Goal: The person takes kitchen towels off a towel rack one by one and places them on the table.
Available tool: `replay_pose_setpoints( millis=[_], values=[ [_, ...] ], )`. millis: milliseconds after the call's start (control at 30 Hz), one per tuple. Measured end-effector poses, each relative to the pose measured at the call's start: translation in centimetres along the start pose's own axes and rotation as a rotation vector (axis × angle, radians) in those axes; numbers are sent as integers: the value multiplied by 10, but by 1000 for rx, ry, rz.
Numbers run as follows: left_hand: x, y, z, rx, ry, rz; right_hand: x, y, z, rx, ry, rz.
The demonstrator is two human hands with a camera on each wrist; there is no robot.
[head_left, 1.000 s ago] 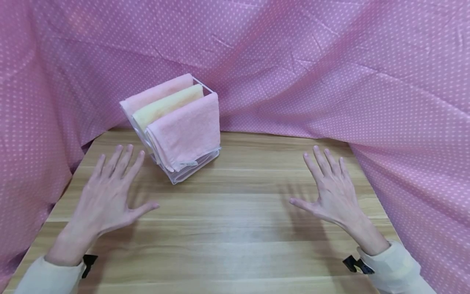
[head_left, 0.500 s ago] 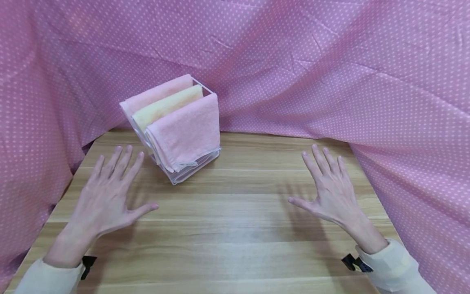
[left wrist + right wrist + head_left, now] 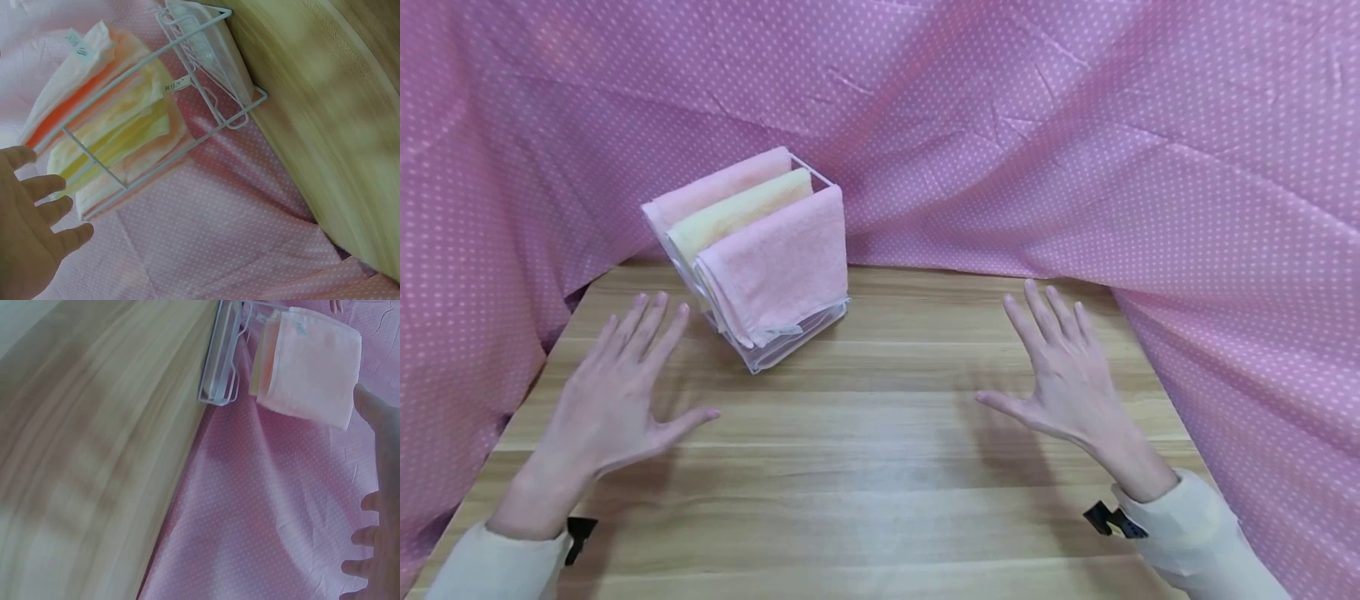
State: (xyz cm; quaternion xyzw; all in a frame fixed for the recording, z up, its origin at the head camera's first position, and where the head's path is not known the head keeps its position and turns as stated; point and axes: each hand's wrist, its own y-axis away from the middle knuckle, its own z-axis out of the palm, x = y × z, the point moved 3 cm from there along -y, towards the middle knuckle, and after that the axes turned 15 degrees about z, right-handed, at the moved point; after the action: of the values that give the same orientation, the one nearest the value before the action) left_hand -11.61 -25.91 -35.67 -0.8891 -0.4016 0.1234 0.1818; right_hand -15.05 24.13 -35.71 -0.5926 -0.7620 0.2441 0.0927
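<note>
A white wire towel rack (image 3: 817, 172) stands at the back left of the table. Over its bars hang a front pink towel (image 3: 778, 262), a yellow towel (image 3: 741, 210) and a back pink towel (image 3: 724, 185). My left hand (image 3: 610, 404) hovers with fingers spread, in front and to the left of the rack, holding nothing. Its fingers (image 3: 53, 209) overlap the rack's end in the left wrist view. On the right half of the table, my right hand (image 3: 1071, 383) is held out with spread fingers, its palm bare and far from the towels.
Both hands are above a wooden table (image 3: 880, 467). A pink dotted cloth (image 3: 970, 150) hangs behind it and down both sides. The rack's base holds a shallow tray (image 3: 219, 375). Black mounts (image 3: 1112, 521) sit at the cuffs of light sleeves (image 3: 1187, 525).
My right hand has moved a little inward to the left and farther forward. My left hand has barely shifted. The rack and towels stay in place.
</note>
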Motion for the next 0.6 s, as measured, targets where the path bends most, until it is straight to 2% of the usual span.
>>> replay_pose_setpoints(
  millis=[133, 233, 400, 467, 600],
  values=[
    [-2, 1, -1, 87, 48, 7, -12, -11, 0, 13, -17, -54],
    [-4, 0, -1, 114, 83, -2, -21, -21, -1, 59, -37, -116],
    [-4, -3, -2, 171, 201, -72, -35, -37, -1, 119, -76, -198],
    [-5, -4, -3, 228, 254, -106, -41, -42, 0, 124, -91, -214],
    [-7, -8, -7, 394, 349, -118, -54, -51, 2, 127, -108, -240]
  ],
)
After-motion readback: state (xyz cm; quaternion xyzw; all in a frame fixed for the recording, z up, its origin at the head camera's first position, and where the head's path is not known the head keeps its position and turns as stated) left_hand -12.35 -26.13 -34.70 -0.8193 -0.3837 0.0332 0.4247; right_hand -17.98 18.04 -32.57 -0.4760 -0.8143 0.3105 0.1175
